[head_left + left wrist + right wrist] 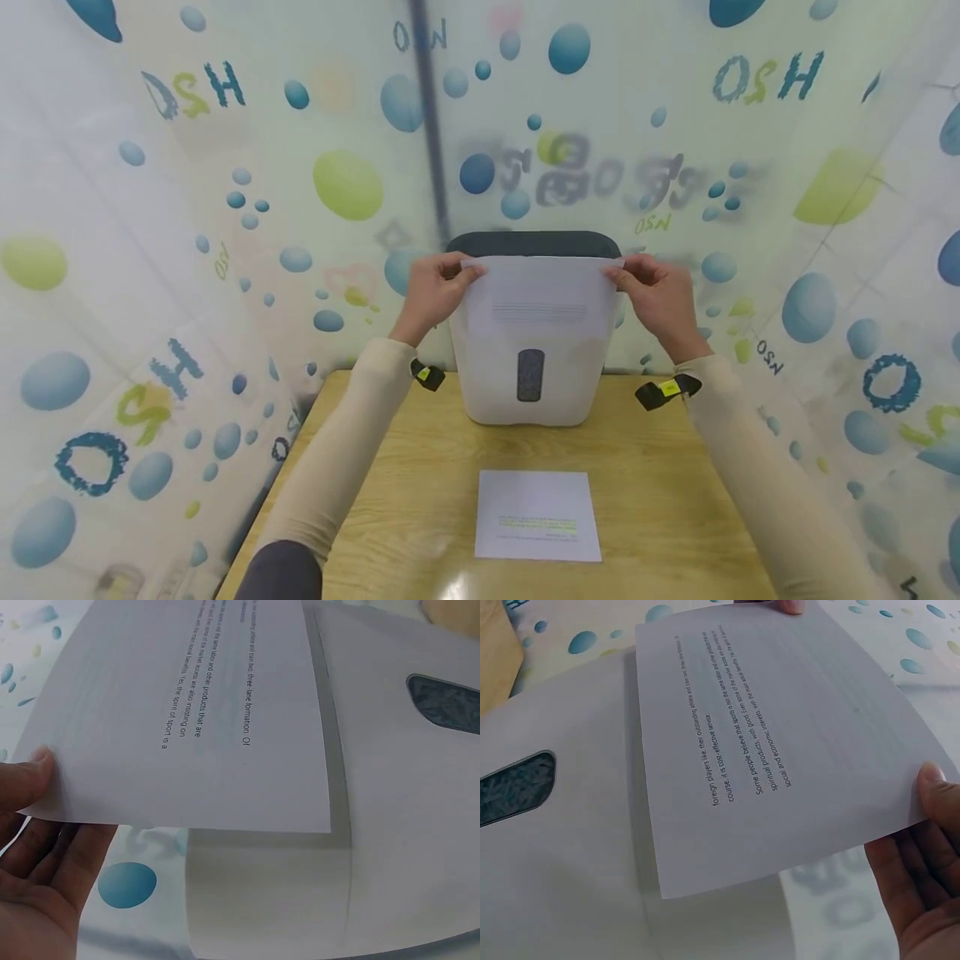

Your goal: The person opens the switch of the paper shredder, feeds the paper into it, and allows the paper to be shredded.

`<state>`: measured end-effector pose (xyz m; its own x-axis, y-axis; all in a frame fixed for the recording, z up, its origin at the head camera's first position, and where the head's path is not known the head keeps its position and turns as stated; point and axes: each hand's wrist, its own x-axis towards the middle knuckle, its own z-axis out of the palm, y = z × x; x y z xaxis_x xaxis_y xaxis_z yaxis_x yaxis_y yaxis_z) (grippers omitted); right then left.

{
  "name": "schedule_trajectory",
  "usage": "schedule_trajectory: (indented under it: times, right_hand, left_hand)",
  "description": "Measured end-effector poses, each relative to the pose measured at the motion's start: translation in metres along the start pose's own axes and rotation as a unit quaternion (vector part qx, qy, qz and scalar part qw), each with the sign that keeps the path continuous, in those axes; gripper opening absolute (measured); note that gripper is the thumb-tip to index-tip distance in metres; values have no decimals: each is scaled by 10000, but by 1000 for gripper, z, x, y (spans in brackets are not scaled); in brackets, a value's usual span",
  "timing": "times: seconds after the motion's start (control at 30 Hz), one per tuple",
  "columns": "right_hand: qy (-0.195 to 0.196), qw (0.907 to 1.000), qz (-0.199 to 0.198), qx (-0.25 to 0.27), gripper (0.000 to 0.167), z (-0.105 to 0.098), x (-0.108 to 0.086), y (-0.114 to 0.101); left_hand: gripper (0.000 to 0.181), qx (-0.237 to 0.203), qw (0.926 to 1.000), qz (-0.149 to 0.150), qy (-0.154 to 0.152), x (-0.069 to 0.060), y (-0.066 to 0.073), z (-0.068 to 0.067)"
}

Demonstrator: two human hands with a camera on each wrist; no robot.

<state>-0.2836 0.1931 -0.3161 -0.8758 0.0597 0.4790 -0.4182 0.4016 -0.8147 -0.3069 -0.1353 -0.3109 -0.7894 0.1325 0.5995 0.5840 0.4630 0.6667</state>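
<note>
A sheet of printed paper (538, 287) is stretched between both hands in front of the upper part of a white paper shredder (487, 379) with a dark top (534, 243). My left hand (435, 293) pinches one upper corner between thumb and fingers. The opposite corner is pinched by my right hand (663, 302). Lines of black text show on the sheet (225, 772) in the left wrist view, its lower edge standing near the shredder's front. In the right wrist view the paper (780, 750) bends slightly, with the right thumb (934, 791) on its face.
Another printed sheet (532, 500), partly marked in yellow-green, lies flat on the wooden table (405, 500) before the shredder. A dark window (530, 375) is set in the shredder's front. Behind and at both sides hangs a patterned curtain (345, 108).
</note>
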Motion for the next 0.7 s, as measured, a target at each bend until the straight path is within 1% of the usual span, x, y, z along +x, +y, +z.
schedule_trajectory:
  times: [0.07,0.17,0.3,0.4,0.5,0.6,0.7]
  right_hand:
    - [14,10000,-37,66,31,-2,5,-4]
    - [143,9996,-199,121,29,-5,12,-10]
    - [246,9990,-371,104,27,-7,22,-19]
    - [190,9991,-366,123,27,-7,29,-27]
    - [260,9989,-361,157,24,-7,36,-35]
    - [344,9987,-309,206,21,-9,44,-43]
    - [336,9990,-211,215,21,-10,51,-49]
  left_hand:
    - [15,21,10000,52,50,6,3,-2]
    - [18,35,9999,76,76,15,8,-4]
    - [20,-3,9998,104,166,26,14,-7]
    - [17,-16,9995,127,302,35,16,-11]
    - [14,-5,9992,178,348,44,19,-15]
    - [15,-30,9989,263,379,53,23,-19]
    - [19,-12,9983,360,455,61,25,-21]
